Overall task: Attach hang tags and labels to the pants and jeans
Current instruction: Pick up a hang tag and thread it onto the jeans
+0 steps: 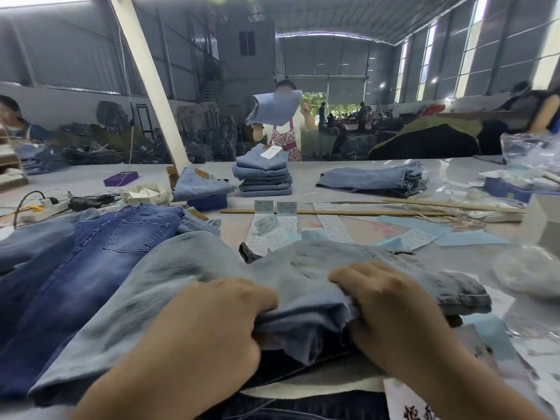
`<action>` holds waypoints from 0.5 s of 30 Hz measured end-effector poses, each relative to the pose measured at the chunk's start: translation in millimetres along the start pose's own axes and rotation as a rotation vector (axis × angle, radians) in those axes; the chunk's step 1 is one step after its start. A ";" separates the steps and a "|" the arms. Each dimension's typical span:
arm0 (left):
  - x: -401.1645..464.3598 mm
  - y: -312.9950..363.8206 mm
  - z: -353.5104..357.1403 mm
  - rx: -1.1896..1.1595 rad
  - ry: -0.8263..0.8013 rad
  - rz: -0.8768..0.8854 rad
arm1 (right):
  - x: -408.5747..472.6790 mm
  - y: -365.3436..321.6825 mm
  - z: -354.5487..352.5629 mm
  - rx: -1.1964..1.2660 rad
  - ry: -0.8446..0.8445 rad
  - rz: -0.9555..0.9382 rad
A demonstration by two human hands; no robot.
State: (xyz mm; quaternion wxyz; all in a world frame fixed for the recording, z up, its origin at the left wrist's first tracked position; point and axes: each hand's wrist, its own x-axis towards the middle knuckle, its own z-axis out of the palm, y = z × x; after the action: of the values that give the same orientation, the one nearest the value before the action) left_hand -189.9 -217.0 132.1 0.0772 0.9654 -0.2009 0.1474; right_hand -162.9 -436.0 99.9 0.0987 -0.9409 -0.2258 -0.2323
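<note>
A pale blue pair of jeans (188, 268) lies spread across the table in front of me. My left hand (209, 325) grips a bunched fold of its fabric near the middle. My right hand (391, 310) grips the same fold from the right side, fingers curled into the cloth. Darker blue jeans (100, 247) lie to the left, partly under the pale pair. White paper labels (272, 230) and pale blue tags (466, 237) lie scattered on the table beyond the jeans.
A stack of folded jeans (263, 177) with a hang tag stands mid-table, another folded pile (372, 178) to its right. Wooden sticks (333, 212), a power strip (45, 207), a purple box (121, 178) and plastic bags (527, 153) lie around. A person (285, 128) across the table lifts jeans.
</note>
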 end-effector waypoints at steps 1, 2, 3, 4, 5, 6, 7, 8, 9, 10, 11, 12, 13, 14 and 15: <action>-2.0 3.1 1.9 0.055 -0.025 -0.036 | -1.7 6.1 -2.6 -0.012 0.017 0.014; -3.3 6.3 5.9 0.091 -0.050 -0.061 | -3.8 12.9 -4.0 -0.014 0.011 0.034; -4.3 8.4 10.6 0.119 -0.067 -0.070 | -5.8 18.8 -6.3 -0.019 -0.017 0.072; -4.4 9.8 14.3 0.142 -0.074 -0.068 | -8.1 24.0 -7.9 -0.023 -0.038 0.104; -4.4 9.8 18.3 0.160 -0.082 -0.058 | -11.6 27.1 -8.7 -0.033 -0.052 0.123; -4.3 9.3 20.9 0.160 -0.100 -0.053 | -15.8 29.7 -7.3 -0.037 -0.057 0.128; -4.6 7.6 23.3 0.142 -0.132 -0.047 | -19.4 30.7 -5.7 -0.048 -0.051 0.131; -5.7 6.5 24.8 0.099 -0.173 -0.041 | -20.9 29.7 -4.2 -0.048 -0.021 0.126; -6.4 7.1 25.4 0.032 -0.204 -0.035 | -20.3 25.7 -4.7 -0.034 0.027 0.132; -5.5 9.1 27.4 -0.029 -0.207 -0.020 | -18.2 23.0 -4.8 -0.020 0.083 0.138; -3.5 11.9 30.5 -0.049 -0.184 0.019 | -14.2 19.0 -6.7 -0.021 0.142 0.140; 0.1 15.2 34.1 -0.045 -0.130 0.069 | -9.2 14.4 -10.3 -0.032 0.198 0.129; 4.2 16.2 37.9 -0.049 -0.040 0.108 | -4.0 8.9 -15.9 -0.057 0.244 0.114; 9.7 14.6 40.0 -0.070 0.068 0.130 | 1.1 4.3 -21.5 -0.081 0.291 0.089; 14.5 11.1 40.1 -0.109 0.191 0.125 | 5.4 -1.2 -27.5 -0.101 0.331 0.070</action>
State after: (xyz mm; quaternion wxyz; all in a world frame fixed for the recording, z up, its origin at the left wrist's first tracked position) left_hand -171.6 -240.8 99.7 0.1392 0.9269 -0.2600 0.2322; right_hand -169.9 -440.9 126.5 0.0951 -0.9008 -0.1616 -0.3916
